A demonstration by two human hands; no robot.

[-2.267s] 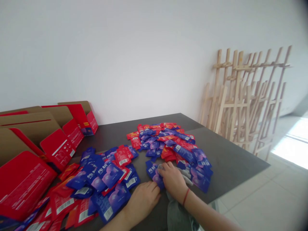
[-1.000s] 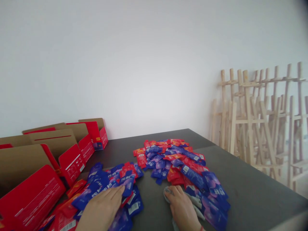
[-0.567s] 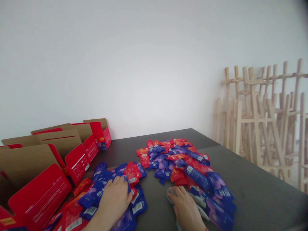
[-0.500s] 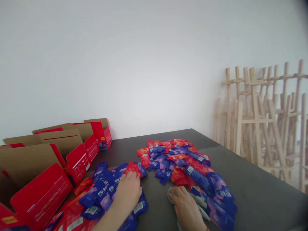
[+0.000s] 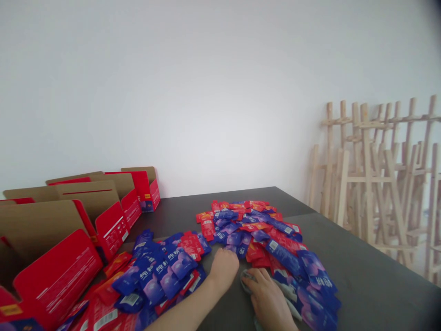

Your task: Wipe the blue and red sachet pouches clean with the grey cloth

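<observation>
Right hand [image 5: 269, 302]: fingers [image 5: 259, 281] slightly spread, pressed down on grey cloth [image 5: 246, 279] atop dark table [image 5: 347, 257]; I can't tell if gripping. Left hand [image 5: 223, 271]: fingers [image 5: 228, 260] loosely curled, hold unclear from here. Both hands at near edge of red-and-blue sachet pile [image 5: 248, 232]. Second sachet heap [image 5: 161, 276] left of pile, red cardboard boxes [image 5: 58, 271] farther left, wooden easels [image 5: 372, 184] beyond it to right.

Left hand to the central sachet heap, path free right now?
Probably yes: the left hand sits at the near edge of the central heap of red and blue sachets, with nothing between them. The right hand rests off to its side on a grey cloth.
</observation>
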